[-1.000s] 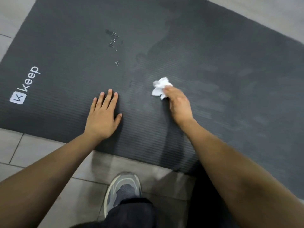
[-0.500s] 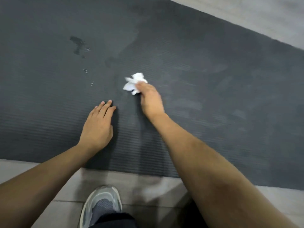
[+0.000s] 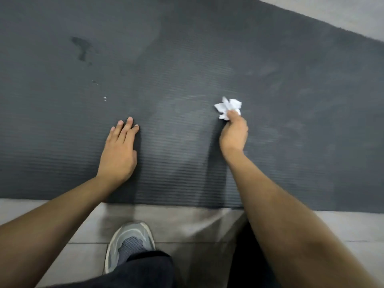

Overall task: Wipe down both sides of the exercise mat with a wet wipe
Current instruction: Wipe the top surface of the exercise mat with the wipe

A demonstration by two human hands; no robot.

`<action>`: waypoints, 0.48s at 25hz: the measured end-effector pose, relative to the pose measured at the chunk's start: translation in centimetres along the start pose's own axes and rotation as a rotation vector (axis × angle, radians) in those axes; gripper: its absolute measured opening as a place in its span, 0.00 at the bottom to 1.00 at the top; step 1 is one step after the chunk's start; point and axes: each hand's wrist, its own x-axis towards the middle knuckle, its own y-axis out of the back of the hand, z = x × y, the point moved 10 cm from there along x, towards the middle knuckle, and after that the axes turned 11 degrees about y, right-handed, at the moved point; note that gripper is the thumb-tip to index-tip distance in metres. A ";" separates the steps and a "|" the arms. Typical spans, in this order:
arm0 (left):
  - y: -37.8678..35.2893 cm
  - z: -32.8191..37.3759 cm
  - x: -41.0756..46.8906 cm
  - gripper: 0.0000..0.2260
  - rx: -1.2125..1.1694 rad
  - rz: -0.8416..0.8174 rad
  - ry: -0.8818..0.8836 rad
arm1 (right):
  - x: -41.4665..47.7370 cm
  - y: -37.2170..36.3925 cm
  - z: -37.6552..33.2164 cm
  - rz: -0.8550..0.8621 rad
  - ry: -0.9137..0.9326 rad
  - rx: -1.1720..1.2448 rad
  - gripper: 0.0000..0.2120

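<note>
A dark grey ribbed exercise mat (image 3: pixel 207 59) lies flat on the floor and fills most of the head view. My right hand (image 3: pixel 233 134) grips a crumpled white wet wipe (image 3: pixel 227 106) and presses it onto the mat right of centre. My left hand (image 3: pixel 119 150) lies flat on the mat with its palm down and fingers together, near the mat's front edge. A wet blotch (image 3: pixel 81 47) and a few small droplets (image 3: pixel 105 98) show on the mat at the upper left. Faint damp streaks spread around the wipe.
Pale floor tiles (image 3: pixel 342 225) run along the mat's near edge and show again past the far edge at the top right. My grey sneaker (image 3: pixel 129 242) and dark trouser leg (image 3: pixel 145 271) stand on the tiles just in front of the mat.
My right hand has swept the wipe to the right across the mat. The left hand stays planted. The view has shifted, so the mat's logo has left the frame.
</note>
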 end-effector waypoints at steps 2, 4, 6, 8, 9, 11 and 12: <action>0.2 -0.1 0.0 0.32 0.000 -0.008 -0.005 | -4.1 -6.7 -7.3 -0.138 0.282 0.196 0.16; 0.4 -0.3 -0.1 0.32 0.007 -0.010 -0.020 | -9.0 -10.4 -12.2 -0.352 0.553 0.044 0.15; 0.8 -0.6 -0.3 0.31 0.020 0.000 -0.016 | -8.7 -8.5 -11.1 -0.347 0.678 0.030 0.15; 1.0 -1.2 -1.0 0.28 0.017 0.017 -0.002 | -5.6 -2.0 -6.1 -0.180 0.515 0.033 0.14; 1.2 -1.5 -1.5 0.26 0.009 0.033 0.006 | -4.0 2.2 -2.3 -0.046 0.326 0.006 0.15; 1.4 -1.8 -2.2 0.23 -0.010 0.050 0.023 | -4.1 7.0 4.4 0.068 -0.125 -0.025 0.15; 1.3 -2.0 -2.3 0.22 -0.031 0.049 0.035 | -5.2 7.0 5.5 0.098 -0.266 -0.025 0.15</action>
